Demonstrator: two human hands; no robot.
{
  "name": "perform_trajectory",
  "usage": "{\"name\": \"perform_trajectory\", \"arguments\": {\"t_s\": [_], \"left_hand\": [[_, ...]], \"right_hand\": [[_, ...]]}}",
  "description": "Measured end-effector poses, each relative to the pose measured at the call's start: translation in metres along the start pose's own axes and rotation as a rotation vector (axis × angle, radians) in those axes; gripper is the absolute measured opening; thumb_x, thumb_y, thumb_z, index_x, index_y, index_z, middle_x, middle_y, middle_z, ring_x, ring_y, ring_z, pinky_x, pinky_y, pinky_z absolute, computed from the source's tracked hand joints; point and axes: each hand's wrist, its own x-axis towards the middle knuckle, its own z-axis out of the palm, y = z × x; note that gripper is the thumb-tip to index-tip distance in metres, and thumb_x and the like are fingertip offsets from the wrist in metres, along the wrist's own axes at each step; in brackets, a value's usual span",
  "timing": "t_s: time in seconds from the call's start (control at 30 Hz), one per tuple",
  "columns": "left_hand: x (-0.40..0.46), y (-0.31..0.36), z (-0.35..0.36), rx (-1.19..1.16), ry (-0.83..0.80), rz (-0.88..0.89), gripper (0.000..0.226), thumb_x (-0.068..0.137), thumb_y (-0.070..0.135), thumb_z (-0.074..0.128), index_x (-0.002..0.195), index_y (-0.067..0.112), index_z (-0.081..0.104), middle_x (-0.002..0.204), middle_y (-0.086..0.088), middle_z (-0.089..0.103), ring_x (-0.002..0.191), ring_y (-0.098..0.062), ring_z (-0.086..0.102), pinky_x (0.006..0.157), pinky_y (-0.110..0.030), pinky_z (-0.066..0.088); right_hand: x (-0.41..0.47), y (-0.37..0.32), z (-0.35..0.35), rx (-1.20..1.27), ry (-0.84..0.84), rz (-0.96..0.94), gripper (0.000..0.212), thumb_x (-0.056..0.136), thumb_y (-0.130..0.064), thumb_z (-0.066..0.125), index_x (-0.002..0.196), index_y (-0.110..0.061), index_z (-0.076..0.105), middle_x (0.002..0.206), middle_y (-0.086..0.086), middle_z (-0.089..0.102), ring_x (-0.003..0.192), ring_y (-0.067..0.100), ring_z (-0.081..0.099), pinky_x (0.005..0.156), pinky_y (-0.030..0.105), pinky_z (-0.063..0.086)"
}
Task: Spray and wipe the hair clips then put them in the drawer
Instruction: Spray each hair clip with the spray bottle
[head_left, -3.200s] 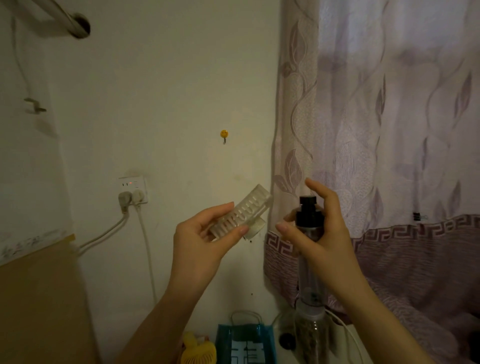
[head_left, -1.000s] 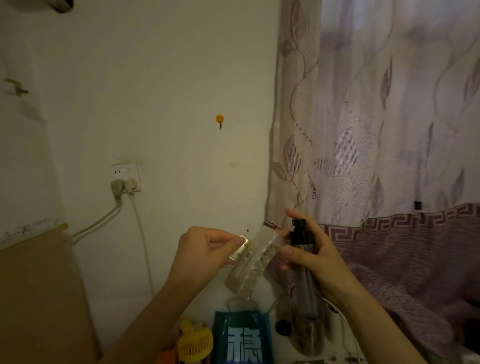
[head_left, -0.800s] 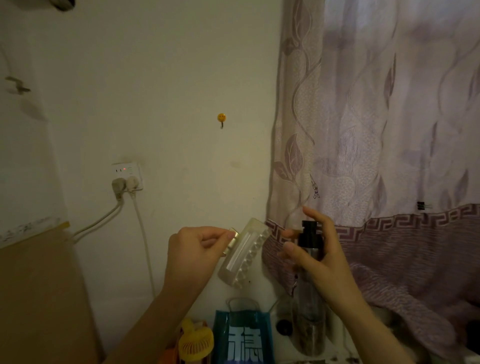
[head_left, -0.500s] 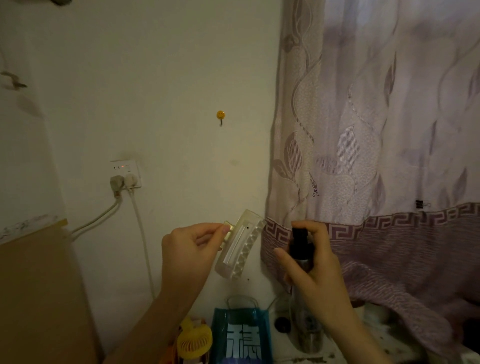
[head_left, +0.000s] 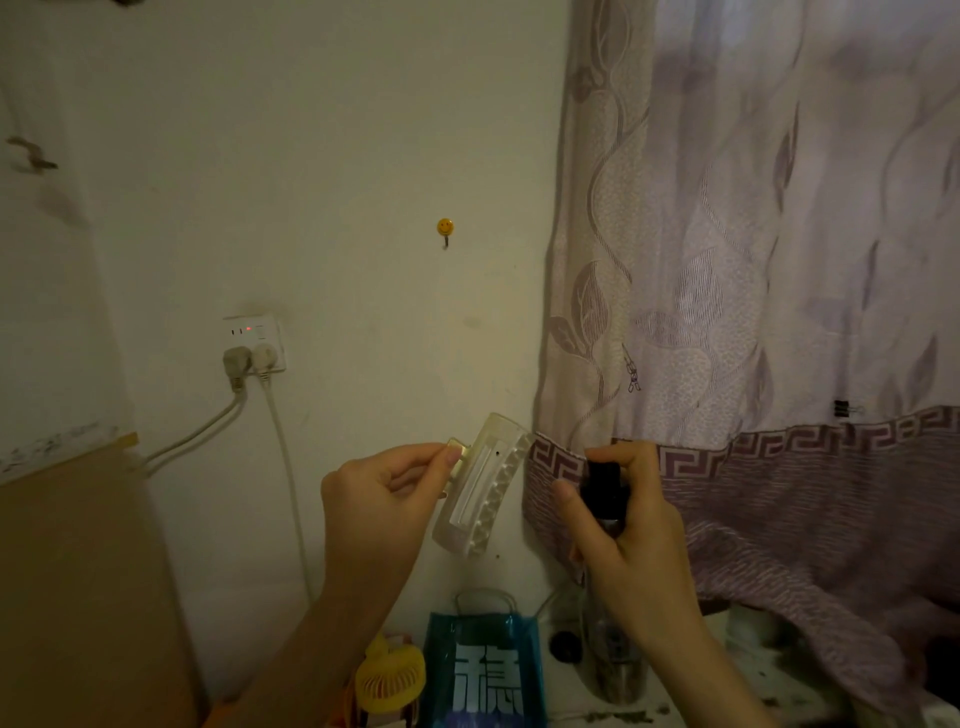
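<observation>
The left hand (head_left: 374, 506) pinches the metal tab of a translucent rectangular plastic hair clip (head_left: 480, 486) between thumb and forefinger, the clip tilted, its teeth facing three o'clock; just beside it the right hand (head_left: 631, 530) wraps a clear black-capped spray bottle (head_left: 602, 491), forefinger atop the cap; a patterned mauve curtain (head_left: 753, 260) hangs behind.

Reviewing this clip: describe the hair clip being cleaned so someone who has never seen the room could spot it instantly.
Start at the patterned curtain on the right and follow its left edge down to its dark border band. Just left of that, against the pale wall, the left hand pinches the hair clip by its side. It is the translucent, toothed, oblong piece, unlike the black-capped spray bottle in the right hand.
</observation>
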Motion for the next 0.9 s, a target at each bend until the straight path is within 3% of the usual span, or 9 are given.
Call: {"name": "perform_trajectory", "arguments": {"t_s": [0.2,0.37,0.5,0.7,0.8,0.9], "left_hand": [[0.0,0.0,0.001,-0.008,0.003,0.028,0.017,0.078,0.014,0.073,0.094,0.022,0.072,0.075,0.018,0.072,0.065,-0.001,0.07,0.062,-0.013,0.055],[0.0,-0.001,0.003,0.003,0.011,0.037,0.018,0.078,0.013,0.074,0.095,0.021,0.072,0.078,0.023,0.071,0.065,0.001,0.069,0.063,-0.011,0.054],[0.001,-0.002,0.003,-0.011,0.013,0.038,0.017,0.078,0.013,0.074,0.095,0.014,0.075,0.076,0.02,0.071,0.066,-0.001,0.07,0.063,-0.013,0.055],[-0.001,0.001,0.002,-0.025,0.013,0.036,0.017,0.078,0.014,0.073,0.094,0.019,0.073,0.074,0.017,0.072,0.065,-0.001,0.07,0.063,-0.012,0.054],[-0.002,0.003,0.003,0.003,0.021,0.046,0.018,0.077,0.013,0.074,0.095,0.016,0.074,0.073,0.02,0.071,0.065,0.001,0.069,0.063,-0.011,0.054],[-0.006,0.005,0.005,0.005,0.035,0.044,0.018,0.077,0.011,0.074,0.094,0.016,0.074,0.069,0.028,0.068,0.066,0.004,0.068,0.061,-0.006,0.05]], "right_hand": [[0.0,-0.001,0.001,0.049,-0.022,0.016,0.021,0.081,-0.032,0.06,0.094,-0.029,0.044,0.07,0.003,0.06,0.048,0.009,0.058,0.044,0.014,0.044],[-0.001,-0.004,0.001,0.217,-0.125,0.097,0.03,0.075,-0.04,0.065,0.1,-0.043,0.048,0.077,-0.003,0.057,0.054,0.012,0.058,0.049,0.02,0.049],[-0.001,-0.003,0.001,0.245,-0.098,0.089,0.03,0.077,-0.036,0.064,0.101,-0.031,0.047,0.076,0.01,0.058,0.05,0.016,0.058,0.047,0.024,0.049],[-0.004,0.001,0.002,0.28,-0.073,0.1,0.028,0.077,-0.033,0.064,0.098,-0.025,0.047,0.074,0.008,0.057,0.05,0.016,0.057,0.047,0.023,0.048],[-0.006,0.001,0.004,0.315,-0.087,0.129,0.038,0.072,-0.034,0.069,0.104,-0.034,0.048,0.072,0.001,0.059,0.053,0.013,0.059,0.05,0.022,0.05],[-0.009,0.001,0.011,0.373,-0.106,0.186,0.068,0.064,-0.029,0.077,0.12,-0.042,0.042,0.08,-0.001,0.065,0.064,0.016,0.065,0.054,0.028,0.055]]}}
